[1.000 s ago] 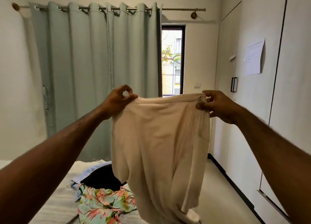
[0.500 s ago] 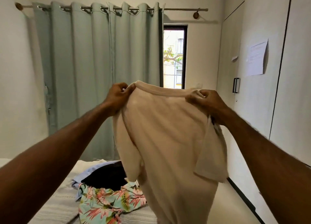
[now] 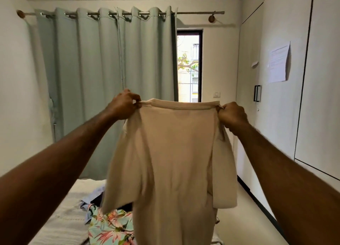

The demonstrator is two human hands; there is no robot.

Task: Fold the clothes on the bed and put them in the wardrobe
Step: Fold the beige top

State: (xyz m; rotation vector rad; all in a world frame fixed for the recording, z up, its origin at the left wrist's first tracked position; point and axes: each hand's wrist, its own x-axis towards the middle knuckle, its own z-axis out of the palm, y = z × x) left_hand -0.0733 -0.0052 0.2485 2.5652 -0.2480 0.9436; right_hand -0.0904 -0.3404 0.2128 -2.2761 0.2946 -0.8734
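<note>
A beige T-shirt (image 3: 174, 152) hangs spread out in front of me, held up by its two shoulders. My left hand (image 3: 123, 105) pinches the left shoulder and my right hand (image 3: 232, 116) grips the right shoulder in a fist. Both short sleeves dangle at the sides. Below the shirt, on the bed (image 3: 60, 222), lies a pile of clothes: a floral shirt (image 3: 110, 226), a dark garment (image 3: 97, 200) and a pale blue one (image 3: 96, 191). The wardrobe (image 3: 279, 116) with white doors fills the right wall; its doors look closed.
A pale green curtain (image 3: 103, 79) covers the far wall, with a narrow window (image 3: 188, 66) beside it. A black handle (image 3: 257, 93) and a paper sheet (image 3: 278, 64) are on the wardrobe door. A strip of floor (image 3: 244, 217) runs between bed and wardrobe.
The shirt has swung round and been stretched flat between my hands. My right hand has moved further right and both hands have shifted their grip to the shoulders.
</note>
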